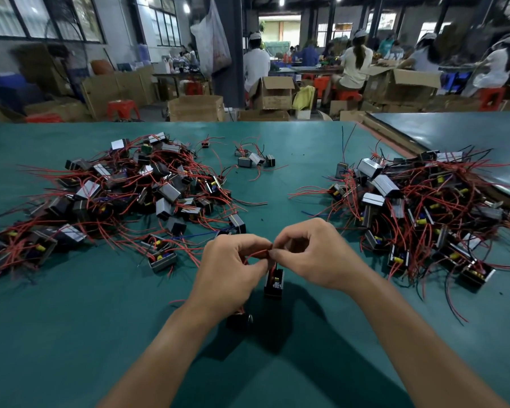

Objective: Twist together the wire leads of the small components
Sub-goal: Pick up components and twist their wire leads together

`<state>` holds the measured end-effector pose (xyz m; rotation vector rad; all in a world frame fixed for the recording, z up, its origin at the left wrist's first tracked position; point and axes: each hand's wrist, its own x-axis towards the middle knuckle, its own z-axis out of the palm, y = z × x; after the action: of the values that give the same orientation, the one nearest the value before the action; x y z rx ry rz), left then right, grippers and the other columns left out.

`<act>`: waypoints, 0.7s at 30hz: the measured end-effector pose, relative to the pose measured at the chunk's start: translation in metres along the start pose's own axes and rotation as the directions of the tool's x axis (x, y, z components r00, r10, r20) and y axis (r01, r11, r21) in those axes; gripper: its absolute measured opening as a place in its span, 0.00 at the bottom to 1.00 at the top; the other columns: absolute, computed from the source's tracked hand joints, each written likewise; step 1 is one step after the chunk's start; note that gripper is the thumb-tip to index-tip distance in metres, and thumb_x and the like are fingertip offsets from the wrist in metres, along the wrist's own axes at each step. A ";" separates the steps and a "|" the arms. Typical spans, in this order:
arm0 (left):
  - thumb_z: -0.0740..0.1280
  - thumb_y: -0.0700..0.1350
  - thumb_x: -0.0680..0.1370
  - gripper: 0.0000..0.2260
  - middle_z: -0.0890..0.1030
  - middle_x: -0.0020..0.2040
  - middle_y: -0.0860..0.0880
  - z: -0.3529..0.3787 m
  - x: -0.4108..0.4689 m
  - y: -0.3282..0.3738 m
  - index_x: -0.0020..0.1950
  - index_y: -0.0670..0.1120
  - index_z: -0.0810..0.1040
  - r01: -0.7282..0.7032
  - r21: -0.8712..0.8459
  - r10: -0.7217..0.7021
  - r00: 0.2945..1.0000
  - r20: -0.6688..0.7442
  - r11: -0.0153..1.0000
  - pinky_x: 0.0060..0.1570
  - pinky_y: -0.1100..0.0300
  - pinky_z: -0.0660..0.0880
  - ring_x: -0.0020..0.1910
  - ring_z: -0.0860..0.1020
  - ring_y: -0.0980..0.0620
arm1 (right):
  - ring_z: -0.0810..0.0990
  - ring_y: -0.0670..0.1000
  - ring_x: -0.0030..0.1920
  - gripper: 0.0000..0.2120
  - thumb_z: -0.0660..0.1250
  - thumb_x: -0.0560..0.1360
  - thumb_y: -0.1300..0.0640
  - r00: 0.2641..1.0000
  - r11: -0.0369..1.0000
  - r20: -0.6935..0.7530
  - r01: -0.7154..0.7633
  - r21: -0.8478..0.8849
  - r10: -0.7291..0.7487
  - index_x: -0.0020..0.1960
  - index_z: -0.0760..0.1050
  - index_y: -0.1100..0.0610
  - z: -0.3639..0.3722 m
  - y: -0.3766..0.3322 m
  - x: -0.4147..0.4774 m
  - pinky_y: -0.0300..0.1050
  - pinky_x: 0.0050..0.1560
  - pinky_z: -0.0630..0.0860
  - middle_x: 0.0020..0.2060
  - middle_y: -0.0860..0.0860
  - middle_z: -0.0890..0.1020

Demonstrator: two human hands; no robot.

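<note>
My left hand [230, 269] and my right hand [312, 254] meet above the green table [100, 334], fingertips together. Between them both pinch the red wire leads [258, 254] of two small black components. One black component [273, 283] hangs from the leads just below my fingers, its open side showing a yellow part. A second black component [238, 319] sits lower, under my left wrist, partly hidden by it.
A big heap of black components with red leads [124, 195] lies at the left, another heap [424, 207] at the right, and a small cluster [255, 159] further back. Beyond the table edge stand cardboard boxes [195, 108], red stools and seated workers.
</note>
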<state>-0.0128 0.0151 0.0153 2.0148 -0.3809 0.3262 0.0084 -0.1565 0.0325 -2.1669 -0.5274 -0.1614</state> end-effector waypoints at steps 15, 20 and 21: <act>0.76 0.39 0.69 0.14 0.83 0.33 0.55 -0.006 -0.002 0.007 0.46 0.50 0.73 0.094 -0.002 -0.093 0.991 0.095 0.996 0.25 0.65 0.62 0.23 0.64 0.55 | 0.68 0.51 0.29 0.07 0.73 0.74 0.61 0.992 0.978 0.125 -0.060 0.202 0.035 0.38 0.81 0.61 -0.001 -0.003 -0.001 0.47 0.32 0.64 0.28 0.60 0.75; 0.74 0.34 0.69 0.13 0.83 0.32 0.53 -0.007 -0.001 0.010 0.44 0.50 0.77 0.145 -0.089 -0.134 0.984 0.119 0.985 0.27 0.66 0.66 0.23 0.68 0.58 | 0.70 0.53 0.29 0.05 0.71 0.74 0.65 0.985 0.973 0.140 -0.126 0.192 0.100 0.39 0.82 0.64 -0.003 0.001 0.000 0.47 0.33 0.67 0.27 0.57 0.75; 0.75 0.34 0.69 0.13 0.84 0.33 0.52 -0.007 -0.001 0.010 0.44 0.50 0.77 0.159 -0.101 -0.148 0.983 0.113 0.982 0.27 0.66 0.66 0.23 0.68 0.58 | 0.70 0.52 0.29 0.06 0.72 0.73 0.65 0.983 0.975 0.144 -0.137 0.174 0.112 0.37 0.82 0.62 -0.003 0.002 0.000 0.47 0.33 0.66 0.27 0.57 0.75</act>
<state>-0.0179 0.0171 0.0262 1.9445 -0.2999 0.1006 0.0097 -0.1598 0.0324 -2.0319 -0.4609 0.0987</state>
